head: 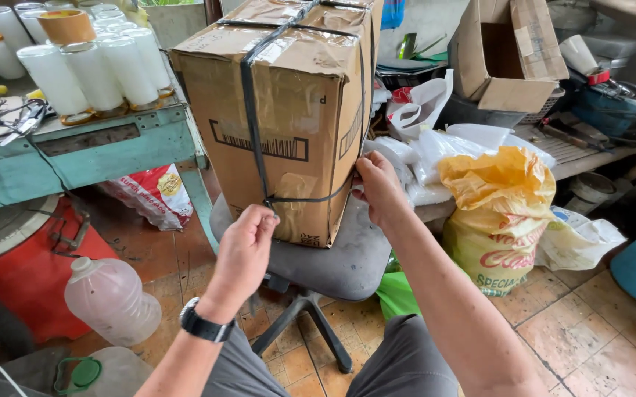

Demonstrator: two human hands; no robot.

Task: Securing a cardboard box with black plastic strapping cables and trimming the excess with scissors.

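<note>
Two bare hands work at a large cardboard box [288, 110] that stands on the grey seat of an office chair [347, 265], just beside a green workbench [90, 158]. The left hand [244, 250], a black watch on its wrist, has its fingers closed in a pinch on the black strap [248, 95] where the bands cross near the box's lower front. The right hand [378, 185] presses against the lower right edge of the box, fingers curled around the corner; whether they hold the strap there I cannot tell.

The box looks stiff-walled but worn, and by its bulk I judge it fairly heavy; it sits partly over the seat's edge, and the chair may turn or roll, so it could shift if pulled hard. The plastic strap looks thin, taut and smooth, likely slippery, and best taken at the crossing, where there is some slack to pinch. The box itself would be best held low at its two side corners.

It is brown corrugated card, creased and dented along the top, sealed with clear tape, with printed bar marks on the front and side. The strap runs vertically over the top and horizontally round the lower part
</note>
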